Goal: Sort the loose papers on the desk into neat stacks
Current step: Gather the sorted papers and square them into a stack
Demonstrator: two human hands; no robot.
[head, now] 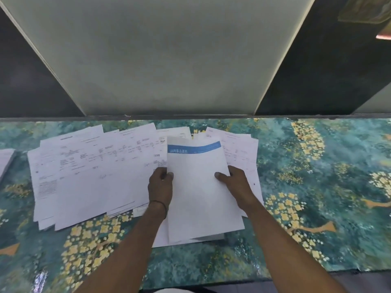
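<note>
Floral desk [317, 187]; left hand [160, 187] and right hand [234, 182] pinch blue-banded sheet [196, 187].

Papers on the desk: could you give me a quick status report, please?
Left hand and right hand both grip the blue-banded sheet. Loose papers fanned out at left, unsorted. Nothing blocks the hands.

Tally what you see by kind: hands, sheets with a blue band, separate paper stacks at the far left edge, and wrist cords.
hands: 2, left hand and right hand
blue-banded sheet, pinched by both hands: 1
far-left stack: 1
wrist cord: 1
Total: 5
The loose printed sheets overlap too much to count.
</note>
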